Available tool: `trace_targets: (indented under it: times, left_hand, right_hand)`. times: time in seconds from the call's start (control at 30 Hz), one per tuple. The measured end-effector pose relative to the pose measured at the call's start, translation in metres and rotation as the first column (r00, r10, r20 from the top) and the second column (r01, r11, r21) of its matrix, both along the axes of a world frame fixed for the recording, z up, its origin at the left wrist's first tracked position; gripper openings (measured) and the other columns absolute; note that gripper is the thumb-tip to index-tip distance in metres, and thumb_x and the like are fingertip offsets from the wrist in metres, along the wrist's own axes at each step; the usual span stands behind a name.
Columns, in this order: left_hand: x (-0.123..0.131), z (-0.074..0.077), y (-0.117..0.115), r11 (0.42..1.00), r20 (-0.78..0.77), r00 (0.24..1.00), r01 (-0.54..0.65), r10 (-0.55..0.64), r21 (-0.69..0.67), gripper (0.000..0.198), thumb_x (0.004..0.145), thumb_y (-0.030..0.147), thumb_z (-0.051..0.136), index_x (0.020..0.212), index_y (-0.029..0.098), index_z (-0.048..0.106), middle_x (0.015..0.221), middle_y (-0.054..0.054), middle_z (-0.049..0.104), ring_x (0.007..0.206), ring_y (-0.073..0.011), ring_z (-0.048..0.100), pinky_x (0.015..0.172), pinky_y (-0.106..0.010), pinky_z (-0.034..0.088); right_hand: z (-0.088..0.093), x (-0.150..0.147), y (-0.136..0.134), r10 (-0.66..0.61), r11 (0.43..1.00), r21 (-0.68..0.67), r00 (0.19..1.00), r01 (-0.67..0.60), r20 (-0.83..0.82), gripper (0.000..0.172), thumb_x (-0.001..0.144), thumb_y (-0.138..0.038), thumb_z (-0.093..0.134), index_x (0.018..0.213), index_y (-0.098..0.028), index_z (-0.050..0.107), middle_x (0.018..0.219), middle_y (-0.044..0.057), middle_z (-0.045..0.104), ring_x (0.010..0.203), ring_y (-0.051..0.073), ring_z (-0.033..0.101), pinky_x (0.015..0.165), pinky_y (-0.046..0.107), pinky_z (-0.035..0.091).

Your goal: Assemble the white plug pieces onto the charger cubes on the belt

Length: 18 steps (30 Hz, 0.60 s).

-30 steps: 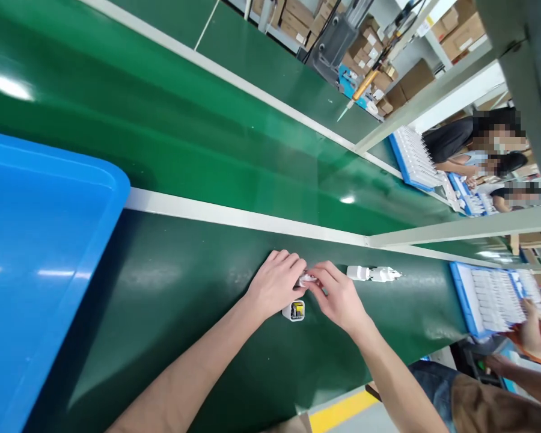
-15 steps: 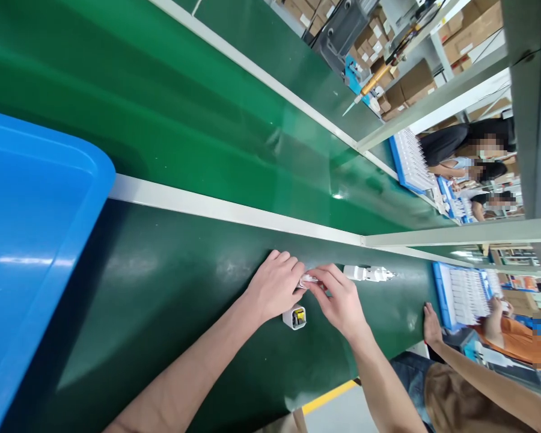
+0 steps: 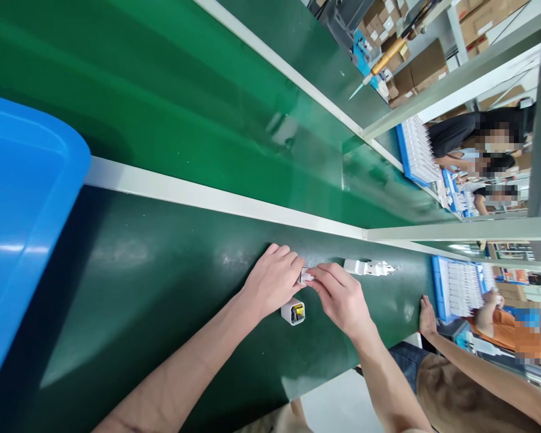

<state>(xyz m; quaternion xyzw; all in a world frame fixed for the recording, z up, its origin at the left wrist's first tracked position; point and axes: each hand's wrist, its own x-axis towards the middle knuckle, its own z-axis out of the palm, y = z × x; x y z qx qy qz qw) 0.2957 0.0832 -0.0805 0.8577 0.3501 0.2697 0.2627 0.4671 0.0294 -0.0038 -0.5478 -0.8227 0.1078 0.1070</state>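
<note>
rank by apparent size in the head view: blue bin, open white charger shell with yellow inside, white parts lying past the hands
1. blue bin, though it's nearest the camera
2. white parts
3. charger shell, close to the parts in size, so unsure

The bench has a dark green covering, smooth with a dull sheen that catches soft, smeared reflections. Beyond it the conveyor belt is a brighter green, glossy and rubbery-looking. A pale grey rail, painted metal by its look, has a matt finish. The blue tray is smooth, glossy moulded plastic with bright highlights. The small white piece pinched between both hands looks like smooth plastic, as does the open white casing and the white parts lying further along. Brown cardboard boxes look matt.
</note>
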Motion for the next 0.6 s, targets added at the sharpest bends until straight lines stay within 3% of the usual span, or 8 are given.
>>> trace_targets:
  times: [0.3, 0.6]
  left_hand:
    - [0.000, 0.001, -0.001, 1.000, 0.003, 1.000, 0.013, -0.013, 0.002, 0.016, 0.093, 0.027, 0.064, 0.081, 0.018, 0.058, 0.080, -0.004, 0.065, 0.081, -0.0223, 0.055, 0.076, -0.039, 0.038]
    - [0.002, 0.001, -0.001, 1.000, 0.004, 1.000, 0.025, -0.025, -0.008, 0.017, 0.096, 0.027, 0.058, 0.082, 0.018, 0.058, 0.081, -0.005, 0.065, 0.081, -0.0224, 0.054, 0.076, -0.040, 0.038]
  right_hand:
    - [0.005, -0.002, 0.000, -0.025, 0.998, -0.050, 1.000, 0.025, -0.001, 0.024, 0.101, -0.015, 0.054, 0.121, -0.025, 0.063, 0.105, 0.008, 0.067, 0.087, 0.023, 0.065, 0.079, 0.037, 0.056]
    - [-0.011, -0.003, -0.007, -0.096, 0.995, 0.012, 0.993, 0.097, -0.063, 0.021, 0.100, -0.015, 0.055, 0.115, -0.026, 0.066, 0.100, 0.008, 0.068, 0.085, 0.022, 0.066, 0.076, 0.035, 0.057]
